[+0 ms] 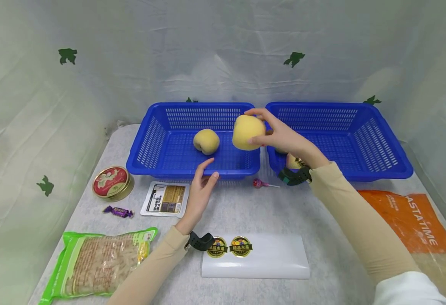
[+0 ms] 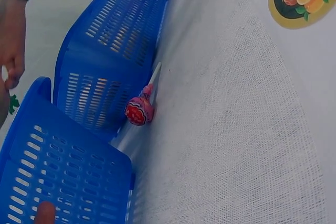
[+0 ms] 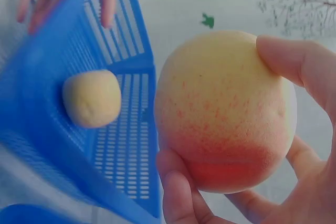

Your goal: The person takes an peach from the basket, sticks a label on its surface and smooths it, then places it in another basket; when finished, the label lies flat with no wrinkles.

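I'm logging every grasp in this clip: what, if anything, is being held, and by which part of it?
A yellow-and-red fruit, held on opposite rounded sides by the right grip. The left grip holds nothing.

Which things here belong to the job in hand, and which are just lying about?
Likely part of the job:
- held fruit in the right hand
- other fruit in the left basket
- right basket
- sticker sheet

Apparently just lying about:
- round red tin
- purple candy
- flat packet
- green-edged bag
- lollipop
- orange bag
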`<state>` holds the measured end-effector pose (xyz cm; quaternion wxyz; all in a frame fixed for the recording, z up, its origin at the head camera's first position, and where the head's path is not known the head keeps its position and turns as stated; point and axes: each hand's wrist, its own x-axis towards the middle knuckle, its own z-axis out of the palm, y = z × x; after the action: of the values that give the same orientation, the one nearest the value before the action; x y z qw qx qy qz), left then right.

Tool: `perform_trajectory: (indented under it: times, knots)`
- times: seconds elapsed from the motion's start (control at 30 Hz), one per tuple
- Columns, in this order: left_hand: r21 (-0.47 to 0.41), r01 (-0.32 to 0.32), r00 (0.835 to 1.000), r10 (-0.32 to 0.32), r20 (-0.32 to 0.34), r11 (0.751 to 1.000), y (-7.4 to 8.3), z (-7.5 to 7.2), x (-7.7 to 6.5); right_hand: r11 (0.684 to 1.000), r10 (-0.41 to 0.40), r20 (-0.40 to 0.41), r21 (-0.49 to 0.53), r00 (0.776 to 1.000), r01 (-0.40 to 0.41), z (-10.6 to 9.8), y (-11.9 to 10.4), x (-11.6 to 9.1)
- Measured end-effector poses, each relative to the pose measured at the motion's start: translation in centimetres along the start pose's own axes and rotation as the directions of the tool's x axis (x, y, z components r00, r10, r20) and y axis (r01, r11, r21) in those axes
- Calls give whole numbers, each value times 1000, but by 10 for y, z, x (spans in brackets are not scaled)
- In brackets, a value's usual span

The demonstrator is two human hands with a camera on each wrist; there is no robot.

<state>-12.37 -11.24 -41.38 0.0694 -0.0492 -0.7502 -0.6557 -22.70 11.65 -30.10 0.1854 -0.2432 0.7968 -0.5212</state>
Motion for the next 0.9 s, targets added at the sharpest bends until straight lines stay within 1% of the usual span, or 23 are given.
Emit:
perform_trajectory:
  times: [0.13, 0.2, 0.23, 0.4, 0.43, 0.47, 0.57, 0.67, 0.77, 0.9]
  knots:
    - [12, -5, 1000, 5, -6, 1000, -14, 0, 3, 1000, -1, 19, 27, 1000, 1, 2, 11, -23]
    - [5, -1, 1000, 1, -13, 1000, -15, 0, 3, 999, 9, 30, 32, 1000, -10, 5, 15, -36]
    - [1, 2, 1000, -2, -12, 1000, -11, 1, 2, 999, 9, 39, 40, 999, -10, 6, 17, -43]
    - [1, -3, 1000, 3, -10, 1000, -12, 0, 2, 999, -12, 63, 50, 998, 9, 13, 27, -74]
    - [4, -3, 1000, 3, -10, 1000, -12, 0, 2, 998, -24, 71, 65, 997, 20, 15, 29, -79]
    - [9, -10, 1000, 10, -12, 1000, -17, 0, 3, 998, -30, 75, 64, 997, 26, 17, 31, -85]
    - [15, -11, 1000, 11, -10, 1000, -17, 0, 3, 998, -28, 84, 51, 996, 23, 22, 38, -99]
    - [16, -9, 1000, 9, -11, 1000, -16, 0, 3, 999, -32, 79, -4, 996, 33, 28, 49, -108]
    - [18, -3, 1000, 4, -14, 1000, -16, 0, 3, 998, -32, 71, -56, 997, 36, 35, 63, -114]
    - [14, 0, 1000, 0, -12, 1000, -15, 0, 3, 996, -25, 64, -82, 998, 30, 46, 83, -116]
